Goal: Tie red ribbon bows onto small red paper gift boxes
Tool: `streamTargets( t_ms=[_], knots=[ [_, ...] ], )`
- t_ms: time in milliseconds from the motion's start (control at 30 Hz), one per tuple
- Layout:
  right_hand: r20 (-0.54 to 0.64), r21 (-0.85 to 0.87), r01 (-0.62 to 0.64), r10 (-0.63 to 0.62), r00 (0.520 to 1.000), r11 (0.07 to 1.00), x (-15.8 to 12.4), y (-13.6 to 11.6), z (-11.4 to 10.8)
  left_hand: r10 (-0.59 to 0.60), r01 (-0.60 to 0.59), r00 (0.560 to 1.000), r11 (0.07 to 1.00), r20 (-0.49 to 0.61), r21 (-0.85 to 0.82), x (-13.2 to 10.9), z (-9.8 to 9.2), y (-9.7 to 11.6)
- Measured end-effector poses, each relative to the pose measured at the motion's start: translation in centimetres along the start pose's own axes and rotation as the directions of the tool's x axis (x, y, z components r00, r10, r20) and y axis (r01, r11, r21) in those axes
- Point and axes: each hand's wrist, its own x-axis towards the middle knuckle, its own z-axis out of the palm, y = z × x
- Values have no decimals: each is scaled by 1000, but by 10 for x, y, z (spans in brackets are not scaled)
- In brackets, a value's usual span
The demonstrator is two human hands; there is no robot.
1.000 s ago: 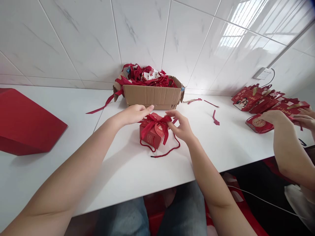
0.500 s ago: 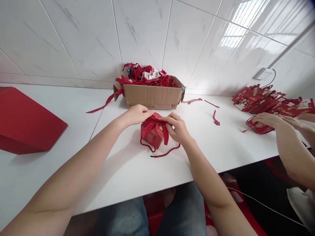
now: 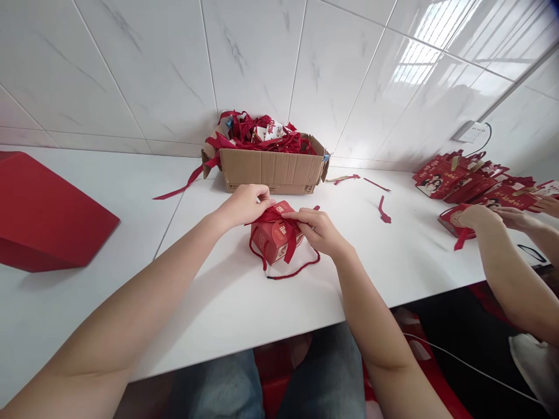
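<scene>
A small red gift box [image 3: 271,241] stands on the white table in front of me, with a red ribbon [image 3: 290,238] tied over its top. My left hand [image 3: 248,203] is closed at the upper left of the box, pinching the ribbon there. On the other side, my right hand [image 3: 319,228] pinches the ribbon near the knot between thumb and fingers. A dark red twisted cord [image 3: 297,273] loops from the box onto the table, its dark tip lying in front. The undersides of my fingers are partly hidden.
Behind the box, a cardboard carton [image 3: 267,169] full of red ribbons stands against the tiled wall. A large red box [image 3: 52,215] lies at left. Ribbon scraps [image 3: 384,209] lie to the right. Farther right, another person's hands [image 3: 483,218] work beside several red gift bags [image 3: 441,177].
The box has turned slightly and the ribbon has been pulled outward, its knot now flatter. My left hand has shifted a little left. The other person's hands have moved on their red box.
</scene>
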Motion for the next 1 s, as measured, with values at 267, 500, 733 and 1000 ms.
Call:
streamTargets(
  t_ms=[267, 500, 733, 1000],
  knots=[
    [76, -19, 15, -13, 997, 1000, 0, 3, -2, 70, -67, 994, 997, -80, 39, 3, 4, -3],
    [72, -19, 37, -35, 997, 999, 0, 4, -2, 88, -84, 991, 995, -100, 51, 6, 6, -6],
    [15, 36, -12, 11, 1000, 999, -1, 3, -2, 26, -23, 997, 999, -77, 37, 4, 5, -2],
    [-77, 256, -141, 166, 983, 956, -1, 0, -6, -267, 267, 964, 964, 11, 12, -9, -26, 11]
  ],
)
